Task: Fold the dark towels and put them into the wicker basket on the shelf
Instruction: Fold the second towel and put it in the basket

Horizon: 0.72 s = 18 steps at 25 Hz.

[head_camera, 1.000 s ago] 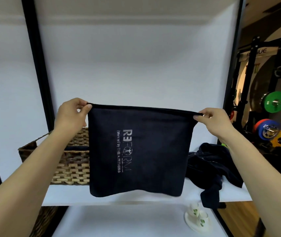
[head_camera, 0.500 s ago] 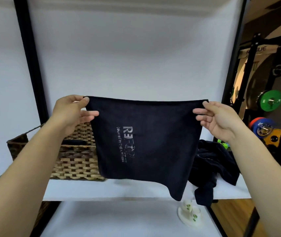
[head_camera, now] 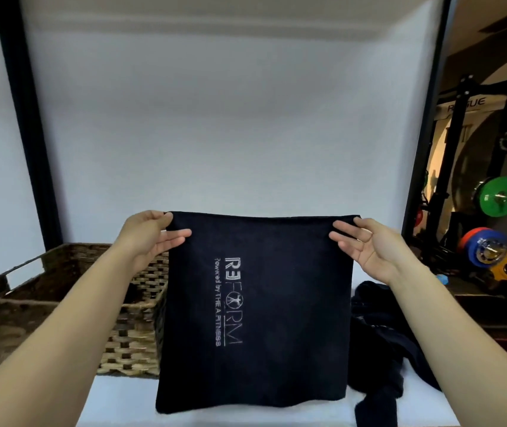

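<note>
The left hand point(head_camera: 147, 234) and right hand point(head_camera: 369, 248) each pinch a top corner of the square dark printed towel point(head_camera: 255, 312), spare fingers extended. It hangs between the brown wicker basket point(head_camera: 129, 337) on the left and a crumpled dark towel pile point(head_camera: 378, 340) on the right.

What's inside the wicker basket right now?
The brown woven wicker basket shows only a dark interior at its far left; nothing identifiable. The left forearm and the held black logo towel cover the rest.

Gym: squat rack point(head_camera: 474, 167), weight plates point(head_camera: 499, 196).
</note>
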Tool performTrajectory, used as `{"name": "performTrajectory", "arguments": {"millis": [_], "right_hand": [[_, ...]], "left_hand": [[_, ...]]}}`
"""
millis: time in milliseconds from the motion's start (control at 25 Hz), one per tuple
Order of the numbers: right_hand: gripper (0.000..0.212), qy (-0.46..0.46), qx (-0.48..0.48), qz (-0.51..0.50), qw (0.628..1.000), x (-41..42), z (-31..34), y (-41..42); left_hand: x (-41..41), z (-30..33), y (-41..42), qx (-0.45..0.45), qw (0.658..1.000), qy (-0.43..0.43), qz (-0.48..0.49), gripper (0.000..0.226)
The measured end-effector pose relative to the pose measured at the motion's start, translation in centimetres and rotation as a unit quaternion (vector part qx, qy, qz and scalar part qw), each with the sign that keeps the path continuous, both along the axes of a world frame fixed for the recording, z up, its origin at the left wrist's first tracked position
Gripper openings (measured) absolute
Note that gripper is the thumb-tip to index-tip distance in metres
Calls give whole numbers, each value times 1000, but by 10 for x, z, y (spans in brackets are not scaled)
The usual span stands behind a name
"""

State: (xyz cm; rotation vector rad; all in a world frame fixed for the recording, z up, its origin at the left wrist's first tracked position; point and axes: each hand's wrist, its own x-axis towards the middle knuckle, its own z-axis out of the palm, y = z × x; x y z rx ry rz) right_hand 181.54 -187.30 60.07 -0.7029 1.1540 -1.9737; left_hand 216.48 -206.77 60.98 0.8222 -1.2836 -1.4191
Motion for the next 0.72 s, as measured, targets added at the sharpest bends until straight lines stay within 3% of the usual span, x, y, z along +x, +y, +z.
{"name": "performTrajectory", "arguments": {"millis": [200,280,360,480,600,720], "right_hand": [[7,17,-72,-30,997,-22,20,-26],[14,17,-60,-57,996,-22,15,-22],[24,32,15,-87,996,-21,-9,-13],[15,91,171,-96,976,-13,-83,11],[8,129,267,-107,949,9,-158,45],[18,106,306,-113,939,35,-200,72]], "left_hand": [[-24,24,-8,-126,991,19,50,7],[-25,13,2,-148,988,5,51,6],[-23,-26,15,-149,987,-39,47,7],[-7,-121,43,-133,981,-144,10,11],[24,-215,66,-136,944,-300,-28,30],[49,-266,80,-182,913,-365,-24,41]]}}
